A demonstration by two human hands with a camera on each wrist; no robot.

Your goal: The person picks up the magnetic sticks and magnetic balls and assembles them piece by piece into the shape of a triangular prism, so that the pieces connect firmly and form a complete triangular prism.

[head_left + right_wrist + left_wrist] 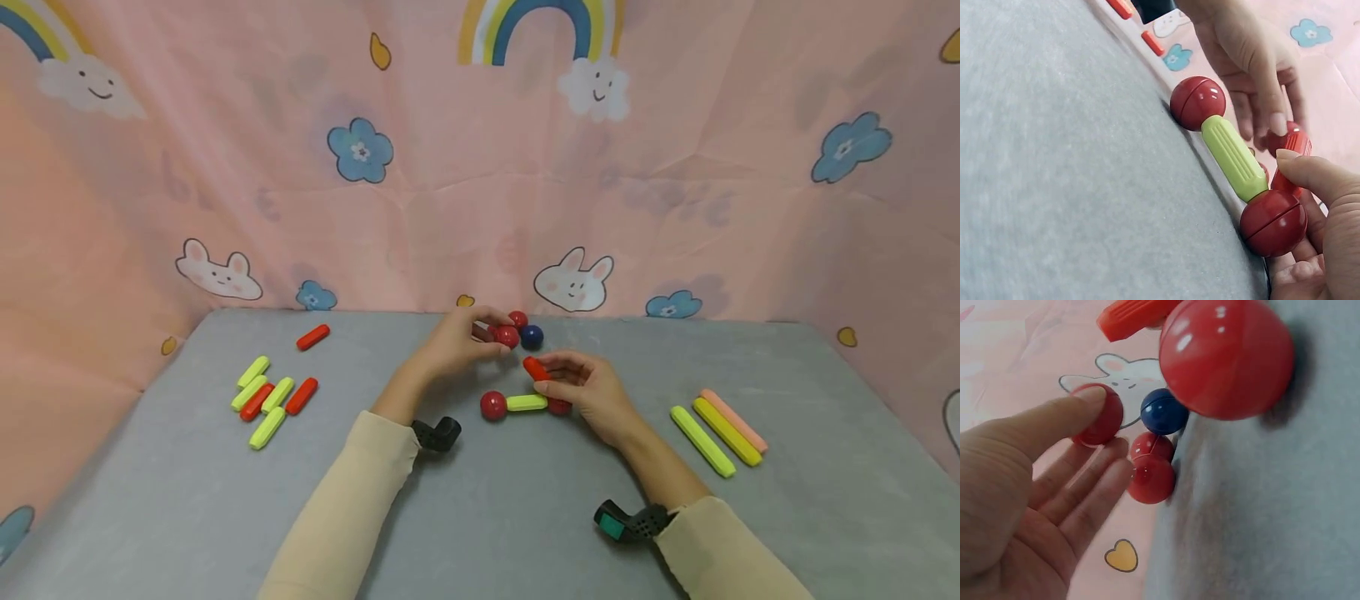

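Note:
My left hand [463, 340] pinches a red ball [1105, 419] between thumb and fingers. Behind that ball sit a blue ball [532, 337] and red balls [1152, 479]. With thumb and fingers, my right hand [592, 390] holds a short red stick [536, 368]. Its lower end meets a red ball [1274, 223], partly covered by the right hand in the head view. A short light-green stick [527, 403] joins this ball to another red ball [492, 406] at its left end. The upper end of the red stick points toward the left hand's ball.
On the left of the grey table [187, 517] lie several short green sticks [267, 427] and red sticks [302, 396]. Longer sticks, green [702, 442], yellow [727, 432] and pink [734, 421], lie at the right. A pink patterned cloth [450, 225] hangs behind.

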